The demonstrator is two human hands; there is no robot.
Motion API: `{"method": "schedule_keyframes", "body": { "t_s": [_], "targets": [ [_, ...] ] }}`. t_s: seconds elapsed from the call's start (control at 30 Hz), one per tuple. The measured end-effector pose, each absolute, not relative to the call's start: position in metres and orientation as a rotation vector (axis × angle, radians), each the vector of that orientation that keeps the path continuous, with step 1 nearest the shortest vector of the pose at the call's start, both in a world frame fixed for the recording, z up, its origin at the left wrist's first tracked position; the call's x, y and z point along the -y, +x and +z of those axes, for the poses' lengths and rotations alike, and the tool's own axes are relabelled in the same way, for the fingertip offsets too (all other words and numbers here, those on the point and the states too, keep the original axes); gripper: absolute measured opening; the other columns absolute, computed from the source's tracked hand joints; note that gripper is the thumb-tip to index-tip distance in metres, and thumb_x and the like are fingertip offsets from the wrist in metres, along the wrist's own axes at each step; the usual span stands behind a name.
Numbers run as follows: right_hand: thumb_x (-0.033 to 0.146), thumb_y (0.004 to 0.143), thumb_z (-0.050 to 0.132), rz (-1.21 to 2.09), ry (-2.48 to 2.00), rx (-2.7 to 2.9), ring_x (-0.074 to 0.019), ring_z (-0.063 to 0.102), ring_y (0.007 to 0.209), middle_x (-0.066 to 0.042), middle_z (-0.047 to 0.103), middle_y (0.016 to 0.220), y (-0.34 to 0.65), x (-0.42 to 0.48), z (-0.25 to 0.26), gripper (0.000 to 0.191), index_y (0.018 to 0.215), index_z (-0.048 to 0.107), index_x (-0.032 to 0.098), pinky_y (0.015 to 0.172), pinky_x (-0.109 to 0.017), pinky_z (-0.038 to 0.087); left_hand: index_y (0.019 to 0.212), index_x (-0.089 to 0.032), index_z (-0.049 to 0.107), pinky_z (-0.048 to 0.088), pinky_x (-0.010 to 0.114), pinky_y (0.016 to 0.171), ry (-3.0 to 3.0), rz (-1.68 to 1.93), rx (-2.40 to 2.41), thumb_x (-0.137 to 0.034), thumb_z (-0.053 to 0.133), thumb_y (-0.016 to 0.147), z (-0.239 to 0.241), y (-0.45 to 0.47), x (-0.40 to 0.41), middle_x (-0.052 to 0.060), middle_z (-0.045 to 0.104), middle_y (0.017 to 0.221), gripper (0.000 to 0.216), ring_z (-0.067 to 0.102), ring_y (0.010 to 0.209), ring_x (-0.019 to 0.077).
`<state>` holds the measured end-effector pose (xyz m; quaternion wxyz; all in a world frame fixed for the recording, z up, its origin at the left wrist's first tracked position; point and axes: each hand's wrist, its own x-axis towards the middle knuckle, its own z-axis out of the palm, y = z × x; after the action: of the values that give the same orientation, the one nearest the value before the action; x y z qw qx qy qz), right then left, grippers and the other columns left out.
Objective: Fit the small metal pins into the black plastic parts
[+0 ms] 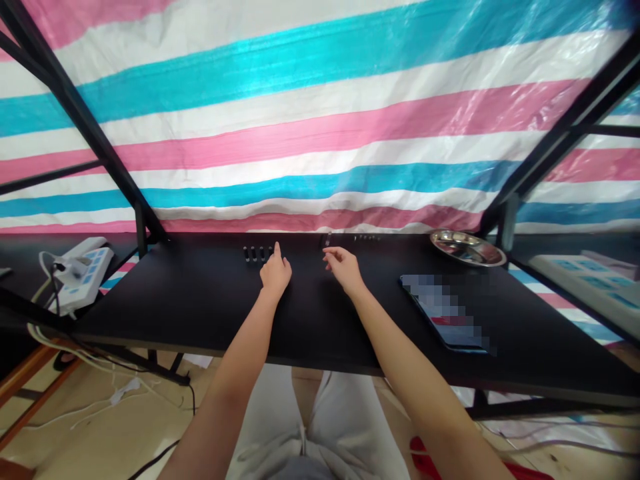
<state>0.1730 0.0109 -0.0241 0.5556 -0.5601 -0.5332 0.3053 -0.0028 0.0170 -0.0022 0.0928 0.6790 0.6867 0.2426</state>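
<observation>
My left hand (275,272) reaches over the black table (200,300) toward its far edge. Its fingers are curled with one finger pointing up, right beside a row of several small dark upright pieces (256,254). My right hand (343,264) is a little to the right, fingers bent and pinched loosely near another small dark piece (327,240) at the table's back. Whether it holds anything is too small to make out. More tiny pieces (367,237) lie further right along the back edge.
A metal bowl (467,247) sits at the far right of the table. A dark tablet or phone (447,320) lies flat at right. A white power strip (83,270) with cables rests at left. A striped tarp (320,133) hangs behind, framed by black metal bars.
</observation>
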Motion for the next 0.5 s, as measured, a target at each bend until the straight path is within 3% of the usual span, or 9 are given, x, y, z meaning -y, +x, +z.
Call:
{"method": "schedule_keyframes", "body": {
  "t_s": [0.2, 0.33, 0.43, 0.5],
  "targets": [
    [0.034, 0.07, 0.049, 0.777, -1.31, 1.283, -0.0098, 0.051, 0.05, -0.002, 0.06, 0.071, 0.167, -0.012, -0.029, 0.028, 0.087, 0.06, 0.015, 0.054, -0.026, 0.045, 0.137, -0.02, 0.031, 0.044, 0.031, 0.076, 2.021, 0.737, -2.033, -0.025, 0.04, 0.085, 0.0, -0.005, -0.018, 0.014, 0.061, 0.107, 0.053, 0.061, 0.088, 0.0238],
    [0.031, 0.07, 0.048, 0.778, -1.305, 1.306, -0.0094, 0.051, 0.049, -0.002, 0.059, 0.07, 0.165, -0.009, -0.028, 0.026, 0.087, 0.06, 0.015, 0.054, -0.026, 0.045, 0.119, -0.021, 0.051, 0.044, 0.031, 0.076, 2.007, 0.875, -1.99, -0.023, 0.038, 0.086, -0.003, -0.006, -0.022, 0.012, 0.061, 0.11, 0.036, 0.061, 0.089, 0.0232],
    [0.029, 0.071, 0.048, 0.783, -1.314, 1.327, -0.0086, 0.051, 0.049, -0.001, 0.059, 0.07, 0.165, -0.009, -0.028, 0.024, 0.087, 0.06, 0.015, 0.055, -0.025, 0.045, 0.102, -0.021, 0.058, 0.044, 0.028, 0.074, 1.948, 1.034, -1.822, -0.022, 0.045, 0.084, -0.012, -0.003, -0.026, 0.007, 0.066, 0.093, 0.022, 0.061, 0.085, 0.0191],
    [0.029, 0.072, 0.049, 0.794, -1.322, 1.328, -0.0081, 0.051, 0.05, -0.001, 0.059, 0.071, 0.164, -0.01, -0.031, 0.023, 0.088, 0.059, 0.015, 0.055, -0.025, 0.045, 0.096, -0.019, 0.058, 0.045, 0.025, 0.068, 1.846, 1.116, -1.624, -0.021, 0.049, 0.081, -0.018, 0.002, -0.027, 0.005, 0.067, 0.081, 0.018, 0.061, 0.071, 0.0148]
  ]
}}
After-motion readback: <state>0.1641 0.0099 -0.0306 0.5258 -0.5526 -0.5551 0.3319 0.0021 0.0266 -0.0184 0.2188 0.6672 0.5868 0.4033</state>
